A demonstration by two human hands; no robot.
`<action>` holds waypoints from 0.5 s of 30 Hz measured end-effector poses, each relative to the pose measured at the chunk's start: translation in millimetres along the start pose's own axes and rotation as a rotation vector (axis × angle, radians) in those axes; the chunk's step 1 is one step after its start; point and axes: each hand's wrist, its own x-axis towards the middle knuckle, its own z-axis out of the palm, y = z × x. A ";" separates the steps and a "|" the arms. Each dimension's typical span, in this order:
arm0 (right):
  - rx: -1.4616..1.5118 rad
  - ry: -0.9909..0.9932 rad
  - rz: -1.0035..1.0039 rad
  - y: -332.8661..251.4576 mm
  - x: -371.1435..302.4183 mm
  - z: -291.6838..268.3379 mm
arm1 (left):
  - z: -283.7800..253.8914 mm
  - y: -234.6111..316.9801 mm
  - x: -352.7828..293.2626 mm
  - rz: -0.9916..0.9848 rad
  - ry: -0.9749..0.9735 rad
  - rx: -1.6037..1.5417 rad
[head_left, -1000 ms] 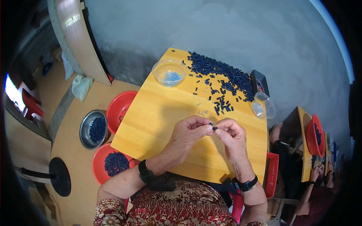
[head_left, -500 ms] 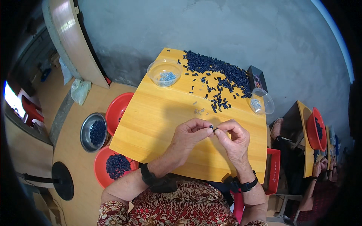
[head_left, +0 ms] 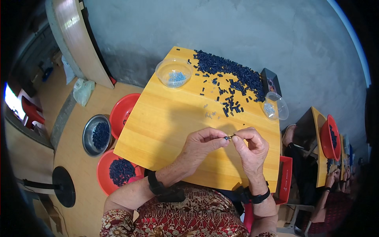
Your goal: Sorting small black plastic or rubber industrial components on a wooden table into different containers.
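Note:
Over the near part of the yellow wooden table (head_left: 150, 138), both hands meet fingertip to fingertip. My left hand (head_left: 201, 145) pinches a small dark cylindrical piece (head_left: 226, 138) between thumb and forefinger. My right hand (head_left: 252, 150) is also closed in a pinch, on a tiny thin part (head_left: 232, 136) that sits against the dark piece; its kind is too small to make out. Beyond the hands lie a few tiny pale pieces (head_left: 211, 115) and loose short black tubes (head_left: 232, 106). A large heap of similar black tubes (head_left: 227, 68) covers the table's far right.
See-through bowls with tiny bluish and silvery parts stand far left (head_left: 166, 82) and right (head_left: 282, 106). A black box (head_left: 271, 81) is beside the heap. Red basins (head_left: 103, 179) and a steel bowl (head_left: 87, 136) sit left of the table. Another person's arm (head_left: 321, 205) shows at right.
Both hands have shifted slightly right, still pinching small parts together. The right hand's fingers have drawn a little away from the left's. The whole view has tilted slightly.

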 end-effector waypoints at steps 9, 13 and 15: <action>-0.090 -0.032 -0.045 -1.5 0.8 0.3 | 0.0 2.4 -2.2 -0.019 0.011 0.053; -0.129 -0.038 -0.057 -1.3 1.0 0.0 | -1.2 0.6 -2.3 -0.014 0.009 0.046; -0.156 -0.046 -0.086 -1.4 1.4 -0.3 | -1.8 -0.5 -1.9 -0.009 -0.001 0.065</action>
